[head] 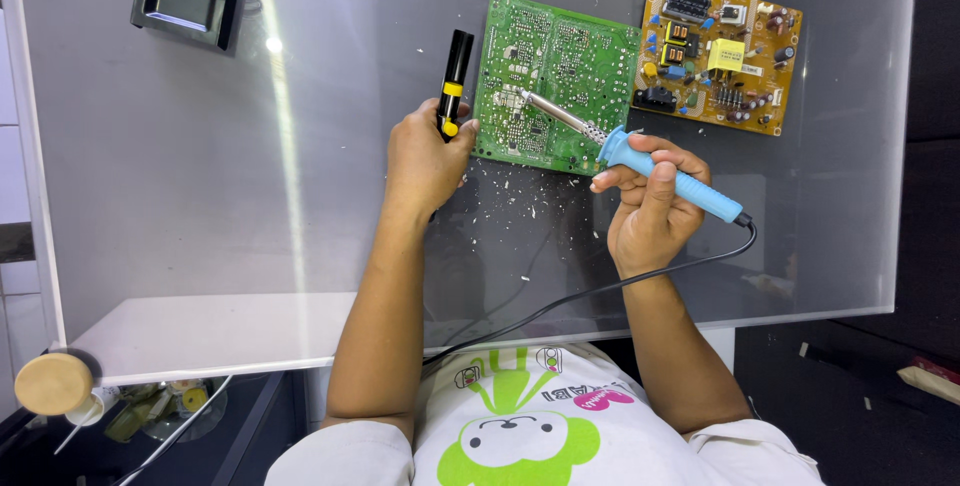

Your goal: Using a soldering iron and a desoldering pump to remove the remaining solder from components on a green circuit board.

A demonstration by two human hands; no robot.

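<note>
soldering iron [655, 168]: right hand [650, 211] fingers pinching blue handle, tip on green circuit board [555, 81]
desoldering pump [453, 86]: left hand [425, 161] fingers wrapped around it, just left of board

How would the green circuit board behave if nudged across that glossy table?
The green circuit board is a thin flat panel, so probably stiff and light. Lying flat on the glossy table, it would likely slide rather than tip. No hand pins it, so the soldering iron could shift it.

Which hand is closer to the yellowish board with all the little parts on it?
Right. The right hand, holding the blue soldering iron, sits just below the yellowish board. The left hand is farther off, beyond the green board.
</note>
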